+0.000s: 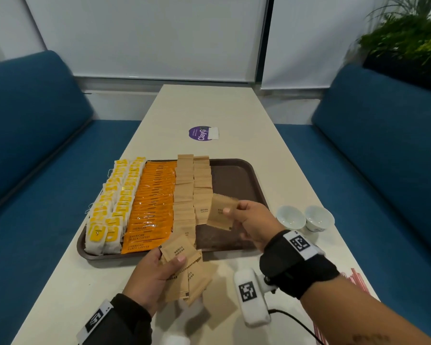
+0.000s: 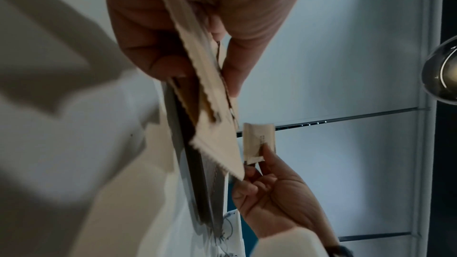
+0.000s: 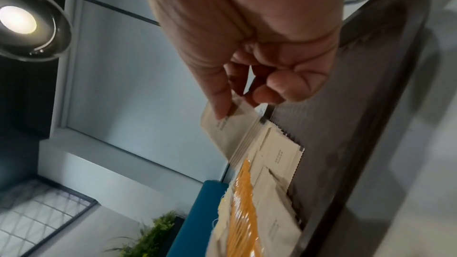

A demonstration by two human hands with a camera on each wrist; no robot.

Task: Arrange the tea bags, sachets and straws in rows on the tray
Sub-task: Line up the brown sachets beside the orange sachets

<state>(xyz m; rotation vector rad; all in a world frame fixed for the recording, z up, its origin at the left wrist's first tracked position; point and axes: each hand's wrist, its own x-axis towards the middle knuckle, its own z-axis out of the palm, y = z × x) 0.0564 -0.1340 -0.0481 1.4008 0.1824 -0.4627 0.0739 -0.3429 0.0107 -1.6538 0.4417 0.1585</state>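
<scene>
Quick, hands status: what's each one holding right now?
Left hand: grips a fanned stack of brown sugar sachets.
Right hand: pinches a single brown sugar sachet above the tray.

Tray (image 1: 237, 175): dark brown. Tea bags (image 1: 110, 207): white with yellow labels. Coffee sachets (image 1: 152, 202): orange, dark lettering. Sugar sachets (image 1: 184, 185): kraft tan, dark print. Table (image 1: 209, 108): cream. Sticker (image 1: 197, 133): purple, white lettering. Cups (image 1: 291, 217): white. Straws (image 1: 357, 280): red and white stripes. Benches (image 1: 30, 115): blue. Wrist bands (image 1: 296, 270): black, with white tags bearing black square codes. Plant (image 1: 408, 38): green.
</scene>
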